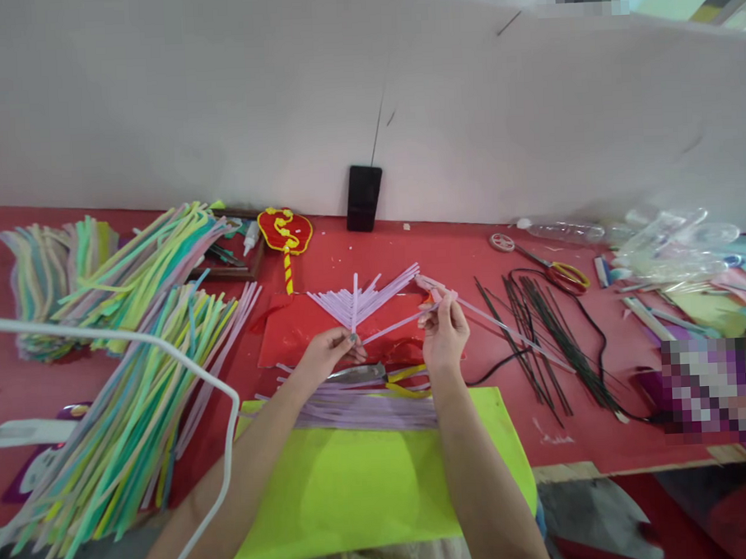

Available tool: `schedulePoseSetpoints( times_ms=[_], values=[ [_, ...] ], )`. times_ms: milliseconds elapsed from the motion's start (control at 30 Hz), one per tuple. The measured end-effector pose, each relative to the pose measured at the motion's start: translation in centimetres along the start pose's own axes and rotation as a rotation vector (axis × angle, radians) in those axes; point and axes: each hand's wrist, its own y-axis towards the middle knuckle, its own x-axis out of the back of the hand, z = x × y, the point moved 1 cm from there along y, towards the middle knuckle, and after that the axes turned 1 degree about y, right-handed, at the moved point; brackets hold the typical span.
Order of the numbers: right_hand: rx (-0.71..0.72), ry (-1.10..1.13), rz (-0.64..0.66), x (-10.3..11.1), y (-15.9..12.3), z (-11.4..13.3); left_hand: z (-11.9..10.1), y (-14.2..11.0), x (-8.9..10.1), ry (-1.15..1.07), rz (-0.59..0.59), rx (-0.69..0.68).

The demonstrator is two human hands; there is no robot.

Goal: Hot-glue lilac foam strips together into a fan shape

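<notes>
"In the head view, how is my left hand [327,353]?"

"Its thumb and fingers are pinched together on the lower tip of the purple fan [355,303]. From here I see the fan just beyond those fingers, its spine running almost straight away from them."

"And my right hand [444,332]?"

"Grasping a purple strip [395,326] between thumb and fingers. I read its long axis as a slant, from beside the left fingertips outward to the right hand."

"Which is nearer the fan?"

"The left, touching it; the right stands apart, off to the side. Pliers [356,373] lie just on the near side of my left fingers."
</notes>
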Motion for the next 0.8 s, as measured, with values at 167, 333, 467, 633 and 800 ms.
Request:
schedulePoseSetpoints(
  times_ms=[167, 333, 467, 633, 800],
  values=[
    [-0.095, 0.066, 0.065, 0.0, 0.1, -0.3, -0.1, 0.0, -0.1, -0.046, -0.043, -0.010],
    [-0.264, 0.010, 0.258, -1.3, -1.4, -1.1, -0.2, 0.0, -0.1, -0.054, -0.097, -0.031],
    [-0.292, -0.124, 0.437, -2.7, -3.4, -1.9, 0.2, 0.1, 0.0, -0.057, -0.070, -0.024],
    [-0.196, -0.279, 0.408, -2.7, -3.7, -2.3, 0.3, -0.1, 0.2, -0.167, -0.118, -0.043],
    [-0.171, -0.278, 0.383, -2.2, -3.1, -2.4, -0.1, -0.2, -0.2, -0.096, -0.112, -0.040]
  ],
)
